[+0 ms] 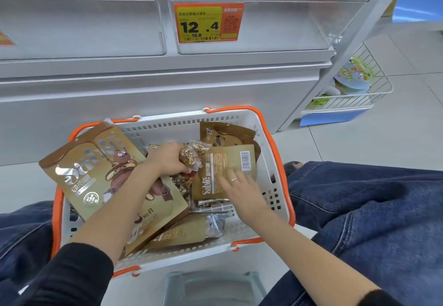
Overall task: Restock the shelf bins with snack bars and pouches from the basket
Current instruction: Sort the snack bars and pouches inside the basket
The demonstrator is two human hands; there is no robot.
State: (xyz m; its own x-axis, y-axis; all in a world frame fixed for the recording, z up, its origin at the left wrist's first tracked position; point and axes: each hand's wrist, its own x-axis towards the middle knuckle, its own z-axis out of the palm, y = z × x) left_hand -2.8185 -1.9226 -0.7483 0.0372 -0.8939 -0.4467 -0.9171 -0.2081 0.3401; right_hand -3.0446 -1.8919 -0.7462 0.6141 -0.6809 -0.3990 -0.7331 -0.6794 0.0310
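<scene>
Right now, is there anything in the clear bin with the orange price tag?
No. The clear bin behind the orange price tag shows only its bare see-through walls and floor, while the pouches lie in the basket below.

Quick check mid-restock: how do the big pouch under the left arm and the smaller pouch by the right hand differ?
The big pouch shows its front, a cartoon bear and silver lettering; the smaller pouch shows its back, with text and a barcode. The big pouch leans over the basket rim; the smaller one lies inside. The right hand touches the smaller pouch; the left hand grips a clear-wrapped snack bar. Both are gold-brown.
</scene>
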